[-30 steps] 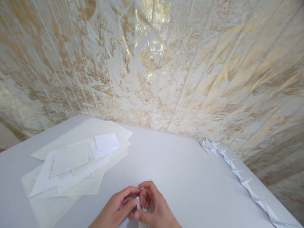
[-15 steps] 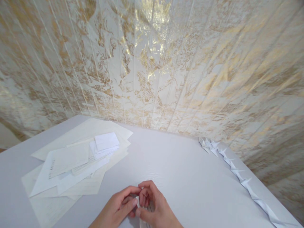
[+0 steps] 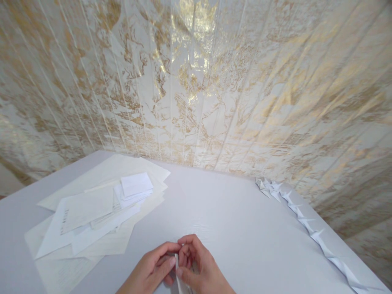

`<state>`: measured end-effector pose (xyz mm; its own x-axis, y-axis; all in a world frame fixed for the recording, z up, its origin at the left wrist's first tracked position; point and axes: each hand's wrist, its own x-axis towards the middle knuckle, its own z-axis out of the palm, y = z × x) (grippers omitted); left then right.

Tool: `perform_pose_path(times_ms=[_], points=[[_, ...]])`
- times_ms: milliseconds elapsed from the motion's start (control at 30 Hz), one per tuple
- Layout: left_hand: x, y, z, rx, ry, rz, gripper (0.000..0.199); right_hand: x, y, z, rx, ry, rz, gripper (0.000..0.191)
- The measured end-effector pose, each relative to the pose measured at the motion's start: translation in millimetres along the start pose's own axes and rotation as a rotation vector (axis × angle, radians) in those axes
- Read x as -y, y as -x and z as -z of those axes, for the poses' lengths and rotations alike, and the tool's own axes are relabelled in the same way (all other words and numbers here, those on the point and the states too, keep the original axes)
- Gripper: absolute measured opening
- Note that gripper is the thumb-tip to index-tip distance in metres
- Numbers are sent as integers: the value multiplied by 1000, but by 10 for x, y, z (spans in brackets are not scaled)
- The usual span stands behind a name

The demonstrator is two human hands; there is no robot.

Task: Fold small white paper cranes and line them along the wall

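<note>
Close to the bottom edge, my left hand (image 3: 157,263) and my right hand (image 3: 197,263) meet with their fingertips together. Between them is a small piece of folded white paper (image 3: 179,277), its narrow edge showing below the thumbs. My left thumb and fingers pinch it from the left. On the other side, my right thumb and curled fingers grip it too. Much of the paper is hidden behind my fingers, so its full shape cannot be made out.
Loose paper sheets (image 3: 82,212) overlap on the left of the white table (image 3: 208,204), with a stack of small paper pieces (image 3: 136,185) on top. Folded paper figures (image 3: 304,222) line the right edge. A gold-patterned curtain (image 3: 196,102) hangs behind.
The paper between my fingers has turned slightly, showing more of its edge below the thumbs. Both hands stay nearly in place, and the view has shifted a little.
</note>
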<state>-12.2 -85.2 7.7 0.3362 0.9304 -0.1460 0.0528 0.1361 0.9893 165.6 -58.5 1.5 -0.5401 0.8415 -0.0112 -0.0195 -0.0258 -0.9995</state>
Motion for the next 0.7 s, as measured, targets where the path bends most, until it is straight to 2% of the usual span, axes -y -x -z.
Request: perform_pose_path(times_ms=[300,700], points=[[24,-10,-14,19,36,14,44,-119,-15,-21,-40,29,37,49],[57,-15,7,27,17,4,44,-96,-20,5,-3,-35,34,52]])
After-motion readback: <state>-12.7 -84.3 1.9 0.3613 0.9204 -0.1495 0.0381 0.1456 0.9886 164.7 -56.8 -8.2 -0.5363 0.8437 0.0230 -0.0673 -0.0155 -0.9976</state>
